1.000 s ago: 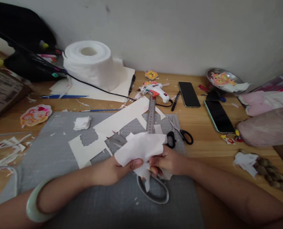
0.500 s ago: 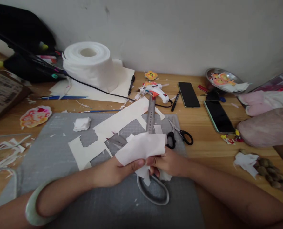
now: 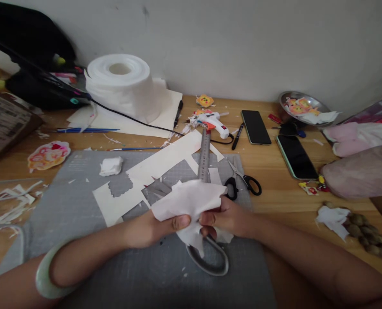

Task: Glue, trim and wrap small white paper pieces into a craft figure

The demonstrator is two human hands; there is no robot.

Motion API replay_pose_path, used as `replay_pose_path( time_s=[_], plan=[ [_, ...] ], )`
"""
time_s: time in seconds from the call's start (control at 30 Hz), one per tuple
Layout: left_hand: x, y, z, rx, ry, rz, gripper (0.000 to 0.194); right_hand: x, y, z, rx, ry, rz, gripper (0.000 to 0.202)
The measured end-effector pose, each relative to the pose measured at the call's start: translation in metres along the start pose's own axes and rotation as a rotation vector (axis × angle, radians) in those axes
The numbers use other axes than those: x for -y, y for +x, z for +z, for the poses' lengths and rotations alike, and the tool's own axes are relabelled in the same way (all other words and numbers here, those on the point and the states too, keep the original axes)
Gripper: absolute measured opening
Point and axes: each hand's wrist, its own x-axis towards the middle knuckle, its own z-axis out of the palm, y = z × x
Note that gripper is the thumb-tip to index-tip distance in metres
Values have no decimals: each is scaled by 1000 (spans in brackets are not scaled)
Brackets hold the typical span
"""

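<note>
Both hands hold a piece of white tissue (image 3: 187,201) above the grey cutting mat (image 3: 91,262). My left hand (image 3: 155,227) is closed on its left side, thumb pressed on top. My right hand (image 3: 226,216) pinches the right side, its fingers partly hidden by the tissue. Beneath the hands lie large scissors, whose grey handle (image 3: 223,266) shows in front and whose blades (image 3: 158,187) poke out to the left. A steel ruler (image 3: 204,156) and cut white card (image 3: 165,159) lie just beyond. Small black-handled scissors (image 3: 245,180) rest to the right.
A folded white wad (image 3: 111,166) lies on the mat's left. Behind stand a large tissue roll (image 3: 120,94) and a glue gun (image 3: 215,123) with its cord. Two phones (image 3: 256,127), a metal bowl (image 3: 306,96) and a pink pouch (image 3: 358,171) are at the right.
My hands have shifted slightly, with the left thumb moving a little left. The tissue has spread and creased in the middle, and its lower corner hangs further down.
</note>
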Motion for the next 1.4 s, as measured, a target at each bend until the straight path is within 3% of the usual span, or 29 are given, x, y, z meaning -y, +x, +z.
replay_pose_path(
  time_s=[0.13,0.33,0.47,0.7,0.93,1.1,1.27,1.4],
  plan=[
    [2,0,3,-91,116,-16,36,1,-1,4,-55,-98,15,42],
    [-1,-1,0,61,136,54,32,0,-2,3,1,-117,-25,39],
    [-1,-1,0,63,112,57,38,-2,-1,1,61,-19,-51,45],
    [5,1,6,-148,208,33,42,3,-1,6,-81,-23,-3,37],
    [10,0,6,-184,208,-27,43,2,0,8,-160,-94,39,35],
    [11,1,5,-118,149,-29,41,5,-2,11,-290,-311,-99,21],
    [6,-2,2,-85,87,-33,34,5,-4,9,-130,-181,144,30],
    [2,-2,-1,44,-21,18,36,4,-3,4,10,-83,99,40]
  ],
)
